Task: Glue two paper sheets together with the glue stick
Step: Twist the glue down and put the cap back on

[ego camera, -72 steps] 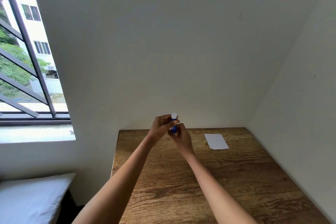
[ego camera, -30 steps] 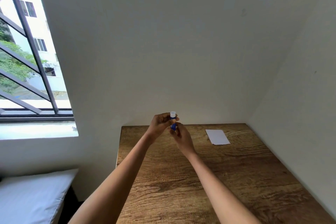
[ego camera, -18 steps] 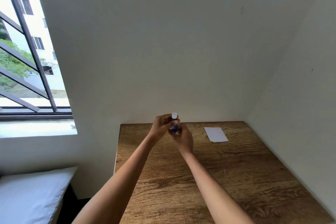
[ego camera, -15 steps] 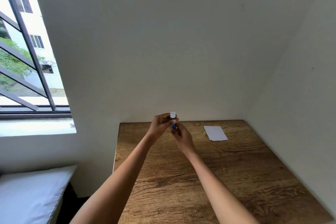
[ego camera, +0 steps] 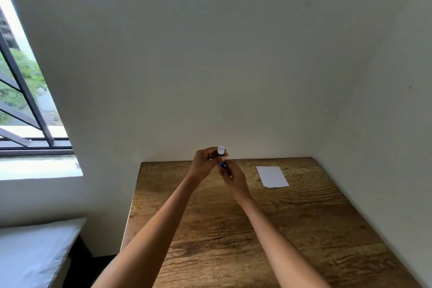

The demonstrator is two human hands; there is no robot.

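Progress: I judged the task was at its start; no glue was on the paper, and nothing was joined yet.
Paper: it lay flat on the table, far right, apart from my hands; I saw only one sheet.
Glue stick: upright, held above the table.
Left hand: closed around the upper part.
Right hand: fingers pinched the lower end, arms stretched forward.

Bare forearms, seemingly no sleeves.
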